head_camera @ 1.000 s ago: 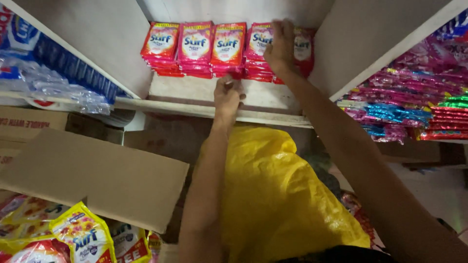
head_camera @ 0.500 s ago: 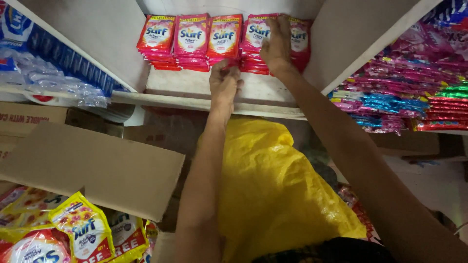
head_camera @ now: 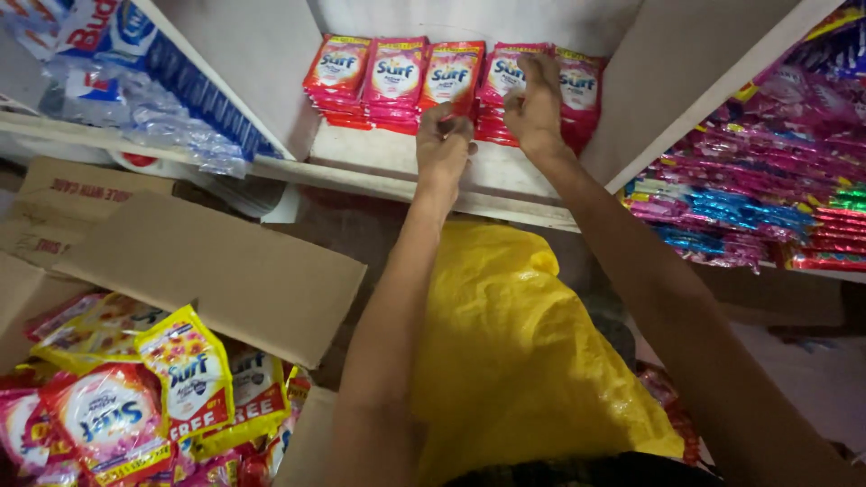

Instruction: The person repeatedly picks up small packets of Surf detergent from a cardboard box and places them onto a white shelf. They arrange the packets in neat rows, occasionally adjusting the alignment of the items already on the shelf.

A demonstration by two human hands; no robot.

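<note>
Red sachets (head_camera: 451,77) stand in stacks on the shelf (head_camera: 379,153), right under my hands. My left hand (head_camera: 444,149) pinches one stack's lower edge; my right hand (head_camera: 534,113) presses another. They look light, soft and slippery; best held by the edges.

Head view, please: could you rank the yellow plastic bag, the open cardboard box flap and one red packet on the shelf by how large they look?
1. Yellow plastic bag, largest.
2. Cardboard box flap, a little smaller, though both sit near the camera, so this is unsure.
3. Red packet, clearly smallest, and farthest away.
</note>
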